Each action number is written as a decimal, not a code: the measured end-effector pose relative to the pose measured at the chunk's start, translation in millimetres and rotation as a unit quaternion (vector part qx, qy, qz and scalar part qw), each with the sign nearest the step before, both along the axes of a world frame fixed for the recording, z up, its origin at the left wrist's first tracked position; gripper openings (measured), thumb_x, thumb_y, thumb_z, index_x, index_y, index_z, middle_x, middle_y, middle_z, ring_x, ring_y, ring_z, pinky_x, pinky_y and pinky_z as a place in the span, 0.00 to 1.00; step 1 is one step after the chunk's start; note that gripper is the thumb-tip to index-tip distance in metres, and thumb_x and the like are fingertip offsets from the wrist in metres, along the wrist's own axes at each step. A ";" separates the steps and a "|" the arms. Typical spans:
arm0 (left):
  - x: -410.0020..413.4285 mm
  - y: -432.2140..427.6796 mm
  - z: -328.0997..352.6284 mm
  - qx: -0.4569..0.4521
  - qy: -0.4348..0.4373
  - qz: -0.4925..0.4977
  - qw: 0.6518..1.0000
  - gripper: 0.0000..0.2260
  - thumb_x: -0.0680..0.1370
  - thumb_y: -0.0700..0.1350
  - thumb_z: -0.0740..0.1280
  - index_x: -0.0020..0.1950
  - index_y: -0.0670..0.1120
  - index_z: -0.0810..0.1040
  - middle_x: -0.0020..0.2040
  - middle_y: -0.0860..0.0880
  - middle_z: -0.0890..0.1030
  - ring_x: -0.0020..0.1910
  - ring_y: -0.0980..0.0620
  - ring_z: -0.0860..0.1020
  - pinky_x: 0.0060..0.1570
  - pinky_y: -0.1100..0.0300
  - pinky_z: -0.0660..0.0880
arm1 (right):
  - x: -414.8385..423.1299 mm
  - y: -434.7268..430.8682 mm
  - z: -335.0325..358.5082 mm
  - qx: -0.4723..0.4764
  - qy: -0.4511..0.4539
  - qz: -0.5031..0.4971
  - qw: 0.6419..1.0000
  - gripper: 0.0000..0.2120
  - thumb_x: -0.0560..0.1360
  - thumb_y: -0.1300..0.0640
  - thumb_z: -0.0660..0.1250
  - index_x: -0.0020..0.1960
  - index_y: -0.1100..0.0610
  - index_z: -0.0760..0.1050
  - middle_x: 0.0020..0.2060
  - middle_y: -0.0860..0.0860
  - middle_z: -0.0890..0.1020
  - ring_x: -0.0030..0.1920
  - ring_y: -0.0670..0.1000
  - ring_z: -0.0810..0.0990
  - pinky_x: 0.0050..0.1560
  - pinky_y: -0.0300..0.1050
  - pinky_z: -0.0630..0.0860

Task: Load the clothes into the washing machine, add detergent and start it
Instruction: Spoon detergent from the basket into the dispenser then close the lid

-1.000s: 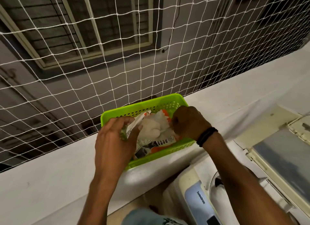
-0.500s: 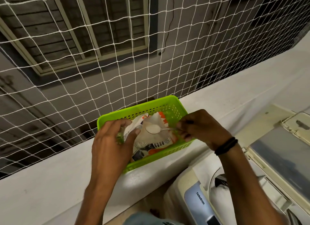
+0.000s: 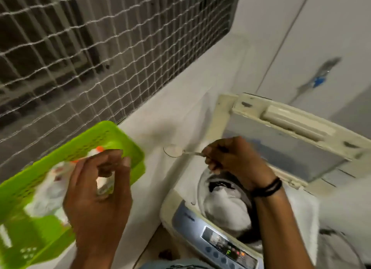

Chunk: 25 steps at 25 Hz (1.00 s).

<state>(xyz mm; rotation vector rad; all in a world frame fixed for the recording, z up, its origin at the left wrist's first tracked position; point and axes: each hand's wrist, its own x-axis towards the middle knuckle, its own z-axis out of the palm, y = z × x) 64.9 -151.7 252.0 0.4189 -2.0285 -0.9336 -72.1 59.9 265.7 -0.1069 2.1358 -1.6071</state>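
1. Two hands in view, both bare, seen from above; the picture is blurred.
2. Left hand (image 3: 98, 198): held over the near end of the basket, fingers curled with thumb and fingertips close together. It appears to grip an edge of the detergent packet, though the blur hides the exact hold.
3. Detergent packet (image 3: 50, 188): white with orange marks, lying in the basket, partly hidden under the left hand.
4. Basket (image 3: 124, 140): bright green plastic with perforated walls, standing on the ledge, left of the washing machine.
5. Right hand (image 3: 234, 160): fingers closed on the handle of the spoon, raised above the open drum. A black band (image 3: 267, 186) circles the wrist.
6. Spoon (image 3: 178, 151): metal, held roughly level, bowl pointing left and carrying white powder. The bowl hangs over the ledge, between the basket and the washing machine.
7. Washing machine (image 3: 176, 204): top-loading, cream body, lower right of view, just beside the ledge.
8. Lid (image 3: 281, 148): raised and folded back behind the drum opening.
9. Clothes (image 3: 224, 204): white and dark fabric inside the drum.
10. Control panel (image 3: 220, 242): blue-grey, on the machine's near edge, with small lit indicators.
11. Ledge (image 3: 160, 112): white, running below the net.
12. Net (image 3: 100, 47): white mesh across the opening, upper left.
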 end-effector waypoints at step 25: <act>-205.4 261.7 -308.7 -0.027 -0.540 -0.366 0.757 0.32 0.80 0.40 0.60 0.81 0.48 0.49 0.81 0.46 0.54 0.78 0.45 0.58 0.75 0.49 0.61 | -22.6 197.5 -315.2 0.304 0.098 -0.217 0.923 0.05 0.77 0.65 0.65 0.45 0.60 0.79 0.42 0.57 0.81 0.42 0.56 0.80 0.44 0.48 0.78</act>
